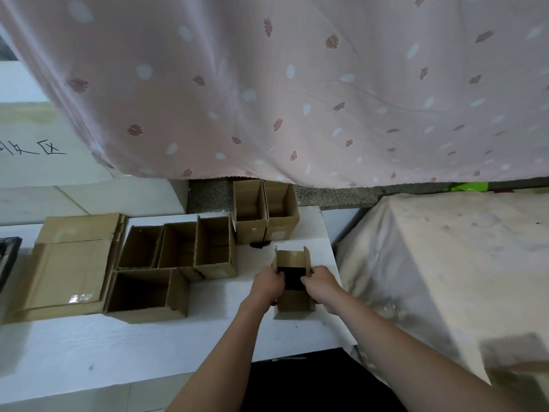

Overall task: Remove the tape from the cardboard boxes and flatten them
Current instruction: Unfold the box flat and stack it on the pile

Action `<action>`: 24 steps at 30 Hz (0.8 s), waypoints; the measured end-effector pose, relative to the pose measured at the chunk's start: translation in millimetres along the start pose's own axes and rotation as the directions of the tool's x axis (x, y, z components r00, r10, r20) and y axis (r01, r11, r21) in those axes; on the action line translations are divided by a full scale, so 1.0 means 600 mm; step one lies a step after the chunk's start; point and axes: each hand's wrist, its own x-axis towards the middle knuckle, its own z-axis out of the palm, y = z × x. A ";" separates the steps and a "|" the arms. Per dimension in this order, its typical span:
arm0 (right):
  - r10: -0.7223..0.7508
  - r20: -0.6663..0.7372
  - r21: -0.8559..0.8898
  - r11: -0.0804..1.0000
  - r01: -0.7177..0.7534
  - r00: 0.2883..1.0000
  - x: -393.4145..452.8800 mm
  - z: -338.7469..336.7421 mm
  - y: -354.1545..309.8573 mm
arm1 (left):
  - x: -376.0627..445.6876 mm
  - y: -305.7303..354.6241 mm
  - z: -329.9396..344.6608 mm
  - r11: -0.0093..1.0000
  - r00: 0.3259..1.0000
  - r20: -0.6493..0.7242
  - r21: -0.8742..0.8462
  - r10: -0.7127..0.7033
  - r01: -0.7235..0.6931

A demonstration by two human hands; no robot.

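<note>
Left hand: the left hand [266, 282] grips the left side flap of a small cardboard box [294, 298], fingers curled over its edge.
Right hand: the right hand [319, 282] grips the opposite flap of the same box, thumb turned in toward the dark opening.
Held box: the small cardboard box sits between the two hands on the white table [89, 346], its flaps standing up and its interior dark; whether tape remains on it cannot be told.
Beyond the hands: a pair of open boxes [265, 214] stands side by side, touching, at the far edge of the table.
Left of the hands: a row of three open boxes [178, 248] stands close together, with a larger open box [147, 295] just in front of the row.
Further left: a stack of flattened cardboard [71, 263] lies flat beside the open boxes.
Right of the hands: a pale cloth-covered block [445, 263] stands next to the table.
Above: a pink leaf-patterned curtain [297, 84] hangs behind everything.
</note>
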 end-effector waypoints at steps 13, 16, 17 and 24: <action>-0.010 -0.041 -0.147 0.989 0.004 0.999 0.007 -0.033 0.015 | 0.000 -0.013 -0.023 0.991 0.993 -0.014 -0.063 -0.115 0.114; -0.024 -0.036 -0.193 0.981 0.016 0.999 0.008 -0.032 0.009 | 0.000 -0.017 -0.023 0.988 0.993 0.003 -0.097 -0.116 0.116; -0.033 -0.029 -0.229 0.973 0.026 0.999 0.009 -0.030 0.004 | 0.001 -0.015 -0.022 0.989 0.995 0.008 -0.107 -0.104 0.104; -0.123 0.068 -0.531 0.836 0.140 0.990 0.015 -0.049 -0.034 | 0.017 0.017 -0.026 0.971 0.974 -0.182 0.221 0.134 -0.092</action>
